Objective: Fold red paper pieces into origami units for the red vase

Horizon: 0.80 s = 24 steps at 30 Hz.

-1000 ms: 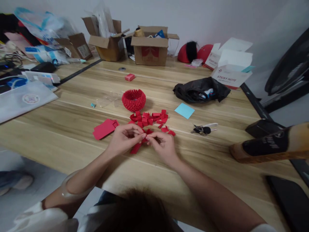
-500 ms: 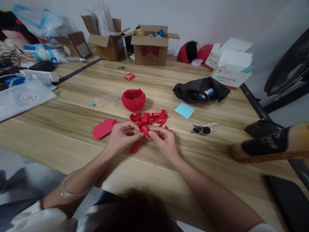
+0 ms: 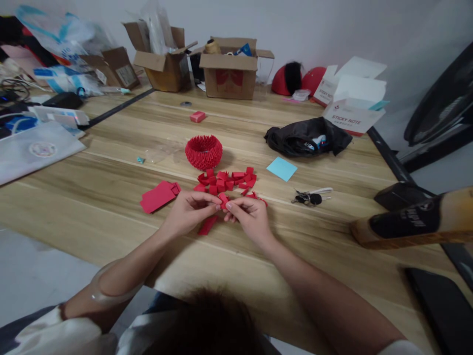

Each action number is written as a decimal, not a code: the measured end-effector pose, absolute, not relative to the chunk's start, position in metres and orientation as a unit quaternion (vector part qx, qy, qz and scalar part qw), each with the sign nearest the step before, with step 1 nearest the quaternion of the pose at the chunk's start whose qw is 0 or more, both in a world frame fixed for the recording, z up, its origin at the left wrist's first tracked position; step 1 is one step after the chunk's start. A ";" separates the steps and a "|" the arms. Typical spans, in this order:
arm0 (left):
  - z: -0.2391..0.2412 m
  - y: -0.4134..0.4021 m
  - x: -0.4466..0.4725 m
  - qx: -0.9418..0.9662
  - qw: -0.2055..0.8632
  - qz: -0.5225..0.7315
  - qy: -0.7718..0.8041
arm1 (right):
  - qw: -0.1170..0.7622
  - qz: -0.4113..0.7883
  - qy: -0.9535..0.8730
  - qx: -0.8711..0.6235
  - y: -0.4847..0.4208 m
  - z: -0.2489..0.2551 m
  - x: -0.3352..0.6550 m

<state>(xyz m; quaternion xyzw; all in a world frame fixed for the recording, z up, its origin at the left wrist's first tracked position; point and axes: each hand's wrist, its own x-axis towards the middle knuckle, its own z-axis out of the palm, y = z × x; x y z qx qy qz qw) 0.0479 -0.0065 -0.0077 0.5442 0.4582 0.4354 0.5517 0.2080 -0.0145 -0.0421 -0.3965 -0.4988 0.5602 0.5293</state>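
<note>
Left hand (image 3: 186, 211) and right hand (image 3: 254, 218) pinch a small folded red paper piece (image 3: 223, 198) over the table (image 3: 111, 197).
The piece sits between the fingers (image 3: 236, 210) of both hands; a loose red strip (image 3: 207, 225) lies just on their near side, and a stack of red slips (image 3: 158, 198) to their left. Just beyond the fingers spreads a heap of red paper pieces (image 3: 221, 184), with a round red bowl (image 3: 204, 157) of pointed folds behind it. Right of the fingers are a light-blue paper (image 3: 282, 168) and keys (image 3: 313, 198); farther beyond them, a black bag (image 3: 301, 138).
</note>
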 end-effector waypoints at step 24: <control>-0.003 -0.009 0.046 0.542 0.529 0.460 0.464 | 0.499 0.707 -0.386 -0.320 -0.012 -0.043 0.206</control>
